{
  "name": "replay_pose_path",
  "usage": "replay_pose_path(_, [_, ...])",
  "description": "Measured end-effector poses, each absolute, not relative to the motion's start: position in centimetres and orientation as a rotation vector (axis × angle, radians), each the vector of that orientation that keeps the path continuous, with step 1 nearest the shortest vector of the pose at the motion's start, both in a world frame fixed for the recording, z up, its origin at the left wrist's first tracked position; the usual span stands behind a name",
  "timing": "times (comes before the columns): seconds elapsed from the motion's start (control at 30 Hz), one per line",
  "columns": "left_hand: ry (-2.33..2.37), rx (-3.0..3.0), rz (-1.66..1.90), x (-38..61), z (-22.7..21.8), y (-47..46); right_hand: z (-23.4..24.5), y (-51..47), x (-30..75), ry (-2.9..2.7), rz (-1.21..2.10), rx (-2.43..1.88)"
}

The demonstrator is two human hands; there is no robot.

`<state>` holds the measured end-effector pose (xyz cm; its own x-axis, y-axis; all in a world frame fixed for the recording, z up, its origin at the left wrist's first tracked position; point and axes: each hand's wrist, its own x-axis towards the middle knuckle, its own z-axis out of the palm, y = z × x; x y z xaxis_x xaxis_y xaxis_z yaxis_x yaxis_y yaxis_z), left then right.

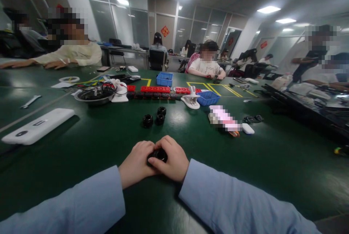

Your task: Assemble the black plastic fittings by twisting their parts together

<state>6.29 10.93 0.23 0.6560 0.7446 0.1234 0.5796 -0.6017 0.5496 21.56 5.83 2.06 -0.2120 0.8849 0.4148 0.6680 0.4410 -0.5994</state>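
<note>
On a wide green tabletop (231,150), left hand (138,160) and right hand (173,158), grip closed round black ring (164,153), room either side

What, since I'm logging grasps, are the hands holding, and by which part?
The left hand and right hand hold a round black part by its outer sides.

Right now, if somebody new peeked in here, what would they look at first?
Probably the left hand and right hand, low in the middle, with their fingers around a shiny black part. Just beyond them, three more black parts sit on the green table. Farther back, bright red strips run across the middle, with one blue basket behind them and another near their right end.
</note>
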Motion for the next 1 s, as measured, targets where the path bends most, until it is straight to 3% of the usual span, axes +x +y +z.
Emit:
replay_pose_path(0.4, [0.988, 2.513, 0.430, 6.1, 0.5, 10.6, 3.3, 4.9, 21.2, -2.261, -0.021, -1.637])
replay_pose_path(1.0, [0.989, 2.515, 0.445, 6.1, 0.5, 10.6, 3.7, 4.9, 20.9, -2.330, -0.063, -1.722])
